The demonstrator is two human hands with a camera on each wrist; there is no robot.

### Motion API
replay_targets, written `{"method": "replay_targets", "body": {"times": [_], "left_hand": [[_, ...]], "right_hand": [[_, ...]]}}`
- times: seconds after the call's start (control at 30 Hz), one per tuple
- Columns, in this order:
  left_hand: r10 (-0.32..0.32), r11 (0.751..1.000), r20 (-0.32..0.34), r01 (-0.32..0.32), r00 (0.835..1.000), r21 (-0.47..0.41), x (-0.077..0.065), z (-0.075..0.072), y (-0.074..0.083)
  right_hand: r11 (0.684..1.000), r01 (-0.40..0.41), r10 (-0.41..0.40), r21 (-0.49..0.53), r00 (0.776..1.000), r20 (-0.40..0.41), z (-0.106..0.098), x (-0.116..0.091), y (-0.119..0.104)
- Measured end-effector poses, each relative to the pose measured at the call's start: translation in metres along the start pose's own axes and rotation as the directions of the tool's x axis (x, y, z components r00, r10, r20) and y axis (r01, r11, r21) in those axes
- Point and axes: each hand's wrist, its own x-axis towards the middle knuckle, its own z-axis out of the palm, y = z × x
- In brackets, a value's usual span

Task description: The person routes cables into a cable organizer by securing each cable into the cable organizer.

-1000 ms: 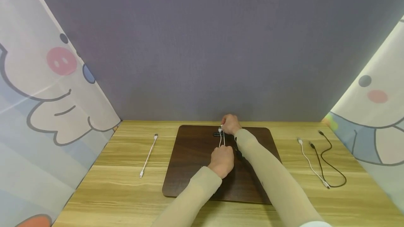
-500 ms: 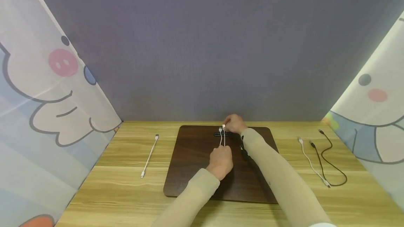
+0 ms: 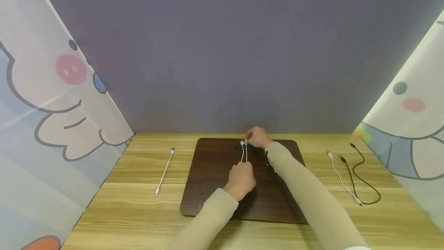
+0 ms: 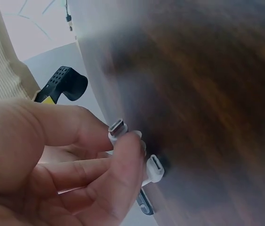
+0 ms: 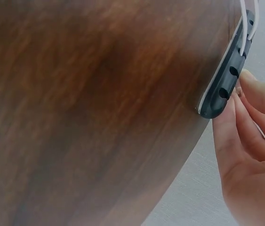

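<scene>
Two white USB cables (image 3: 246, 154) run side by side from my left hand (image 3: 240, 179) to a black cable clip (image 3: 238, 147) near the far edge of a dark board. In the left wrist view, thumb and fingers pinch one USB-C plug (image 4: 117, 128), and a second white plug (image 4: 155, 168) sticks out beside the fingertips. Behind the clip, my right hand (image 3: 258, 137) pinches a white USB-A plug (image 3: 246, 141). In the right wrist view, the cables lie in slots of the clip, and the right fingertips (image 5: 248, 75) are partly hidden behind it.
The dark brown board (image 3: 208, 180) lies on a wooden table (image 3: 114, 200). One short white cable (image 3: 164, 172) is at the left. Another white cable (image 3: 341, 180) and a black cable (image 3: 367, 180) lie at the right. A grey panel (image 3: 222, 57) stands behind.
My right hand has shifted slightly right, still at the plug, which has tipped from half a second ago. The left hand has drifted slightly left and towards me.
</scene>
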Motion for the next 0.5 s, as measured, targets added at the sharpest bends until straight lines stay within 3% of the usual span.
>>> {"method": "replay_targets", "body": {"times": [0.5], "left_hand": [[0.002, 1.000, -0.014, -0.002, 1.000, -0.020, -0.005, 0.001, 0.001]], "right_hand": [[0.998, 0.045, -0.045, -0.048, 0.999, -0.008, -0.008, -0.019, 0.001]]}}
